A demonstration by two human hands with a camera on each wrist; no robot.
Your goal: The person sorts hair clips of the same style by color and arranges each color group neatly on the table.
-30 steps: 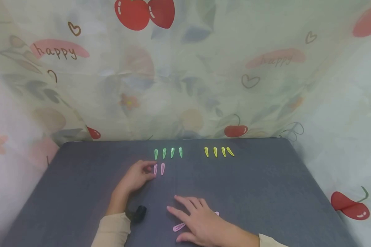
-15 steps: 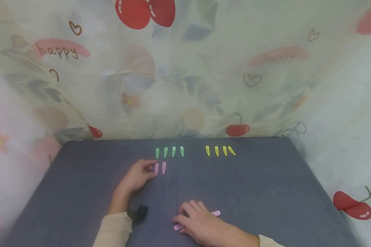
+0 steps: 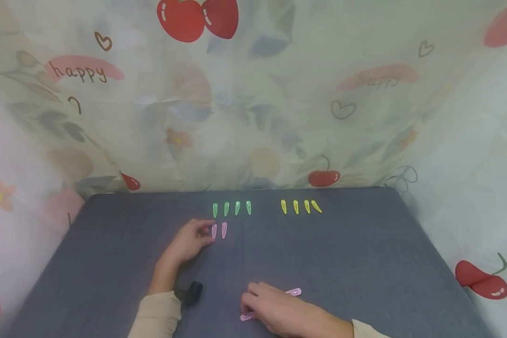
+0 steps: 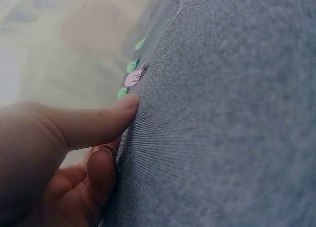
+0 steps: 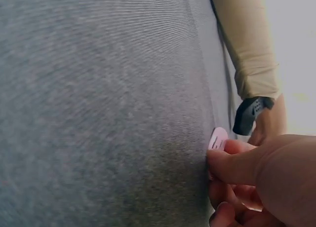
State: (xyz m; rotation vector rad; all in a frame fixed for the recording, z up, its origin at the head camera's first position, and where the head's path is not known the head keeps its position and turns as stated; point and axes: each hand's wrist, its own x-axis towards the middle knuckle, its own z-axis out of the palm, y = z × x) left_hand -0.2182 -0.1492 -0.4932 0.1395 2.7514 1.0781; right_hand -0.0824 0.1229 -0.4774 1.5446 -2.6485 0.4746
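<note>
In the head view, my left hand (image 3: 190, 241) spans a pink snap hair clip (image 3: 214, 231), index finger at its top end and thumb at its bottom end, while the clip lies on the table. Just right of it lies a second pink hair clip (image 3: 224, 230). Nearer the front, my right hand (image 3: 276, 307) pinches another pink hair clip (image 5: 218, 138) between thumb and fingers, low against the cloth; its far part is hidden by the hand. One more pink hair clip (image 3: 294, 292) lies partly behind the right hand.
A row of several green hair clips (image 3: 237, 208) lies behind the pink pair. Several yellow hair clips (image 3: 295, 207) form a row to the right, the last one tilted. The dark grey table (image 3: 355, 263) ends at a patterned curtain (image 3: 236, 159).
The right hand's spread fingers have drawn together and come down on the front pink hair clip, which has shifted slightly. My left hand has stayed at its clip.
</note>
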